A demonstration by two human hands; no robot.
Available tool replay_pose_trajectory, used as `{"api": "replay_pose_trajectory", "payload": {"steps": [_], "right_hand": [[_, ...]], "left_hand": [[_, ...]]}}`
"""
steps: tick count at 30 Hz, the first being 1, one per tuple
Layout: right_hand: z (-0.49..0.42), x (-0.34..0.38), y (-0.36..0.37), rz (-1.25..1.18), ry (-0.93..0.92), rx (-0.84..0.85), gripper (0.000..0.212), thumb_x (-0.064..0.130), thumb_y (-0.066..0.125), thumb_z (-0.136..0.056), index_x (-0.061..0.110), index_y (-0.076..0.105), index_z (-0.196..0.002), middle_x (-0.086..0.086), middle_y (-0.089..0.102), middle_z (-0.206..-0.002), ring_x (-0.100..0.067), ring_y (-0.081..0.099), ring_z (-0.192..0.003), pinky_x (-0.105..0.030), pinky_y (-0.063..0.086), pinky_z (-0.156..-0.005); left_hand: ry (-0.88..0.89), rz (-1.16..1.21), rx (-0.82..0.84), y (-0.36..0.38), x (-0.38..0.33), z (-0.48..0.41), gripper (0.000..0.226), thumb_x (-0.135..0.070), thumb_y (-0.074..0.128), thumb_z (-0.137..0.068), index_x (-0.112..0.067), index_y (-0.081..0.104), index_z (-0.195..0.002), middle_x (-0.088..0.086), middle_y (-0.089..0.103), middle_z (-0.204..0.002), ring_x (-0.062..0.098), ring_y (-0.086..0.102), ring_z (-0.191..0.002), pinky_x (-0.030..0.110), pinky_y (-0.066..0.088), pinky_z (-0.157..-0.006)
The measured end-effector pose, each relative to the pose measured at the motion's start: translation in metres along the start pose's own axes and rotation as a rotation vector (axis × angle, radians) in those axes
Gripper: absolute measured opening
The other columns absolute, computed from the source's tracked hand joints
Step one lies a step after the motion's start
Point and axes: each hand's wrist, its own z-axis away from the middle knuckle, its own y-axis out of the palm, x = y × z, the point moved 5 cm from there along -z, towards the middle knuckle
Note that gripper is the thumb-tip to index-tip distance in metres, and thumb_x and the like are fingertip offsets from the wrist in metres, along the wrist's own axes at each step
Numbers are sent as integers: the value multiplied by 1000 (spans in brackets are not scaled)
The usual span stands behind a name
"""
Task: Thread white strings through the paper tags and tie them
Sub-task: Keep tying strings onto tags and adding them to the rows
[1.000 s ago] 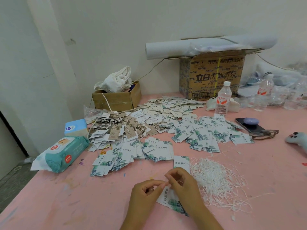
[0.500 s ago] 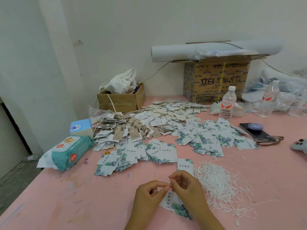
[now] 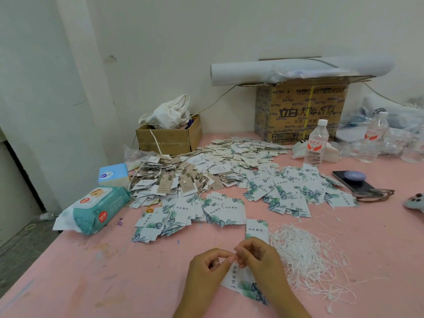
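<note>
White plastered wall at the back, and in front of it a pink table (image 3: 91, 271), flecked with paint.

Across the middle, a wide spread of white leaf-printed paper tags (image 3: 282, 191), lying loose with no string visible on them. Judged not yet strung, and by far the larger share. Farther back on the left, bundles of beige card tags (image 3: 174, 182) with strings showing among them, apparently finished. At the front right, a tangled heap of loose white strings (image 3: 307, 255), with plenty left. Overall an early-to-middle stage, as far as can be judged.

At the near edge, left hand (image 3: 206, 269) and right hand (image 3: 259, 258) close together, fingertips almost meeting. Fingers (image 3: 218, 253) of both hands curled, thumb against forefinger, pinching a thin white string (image 3: 221, 262) drawn short between them.

Directly below the pinch and slightly to its right, one white paper tag with a green leaf print (image 3: 241, 283), its upper end covered by the right hand. On the table or just above it, impossible to say which. Hole end hidden, so no telling whether already threaded or only being knotted. Judged to be mid-tag, at the threading or tying step.

Just beyond the right knuckles, a single further leaf tag (image 3: 257, 228) on the table, beside the string heap.
</note>
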Motion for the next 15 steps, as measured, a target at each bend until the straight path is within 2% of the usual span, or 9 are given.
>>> {"api": "replay_pose_trajectory", "payload": {"steps": [3, 6, 8, 10, 15], "right_hand": [[0, 0, 0, 32, -16, -10, 8, 6, 67, -86, 6, 67, -78, -9, 67, -62, -18, 61, -57, -25, 51, -57], [2, 3, 0, 70, -36, -10, 9, 9, 67, -87, 8, 65, -78, -9, 67, -65, -20, 62, -59, -32, 53, -59], [2, 3, 1, 81, -39, 1, 10, 10, 66, -88, 9, 64, -78, -7, 66, -66, -19, 62, -61, -32, 53, -60], [3, 3, 2, 101, -49, 16, 10, 10, 65, -88, 10, 64, -78, -6, 65, -66, -16, 61, -62, -27, 52, -59], [1, 1, 3, 67, -25, 5, 11, 10, 66, -88, 12, 64, -78, -9, 66, -66, -20, 62, -62, -30, 52, -59]], "left_hand": [[-14, -14, 11, 1, 0, 1, 12, -26, 71, -87, -36, 77, -81, -10, 28, -48, 7, 25, -52, 18, 22, -51], [-23, 7, 32, 3, -3, 2, 14, -25, 70, -88, -36, 77, -82, -9, 46, -50, 7, 31, -55, 20, 27, -54], [-35, 39, 58, 6, -4, 2, 12, -24, 69, -89, -31, 77, -85, 10, 63, -68, 12, 38, -62, 28, 33, -60], [-44, 65, 71, 7, -3, 2, 9, -26, 68, -89, -27, 77, -87, 24, 65, -84, 18, 41, -67, 31, 35, -64], [-41, 101, 68, 10, 2, 1, 16, -38, 65, -82, -28, 77, -86, 25, 65, -85, 19, 44, -68, 33, 36, -65]]}}
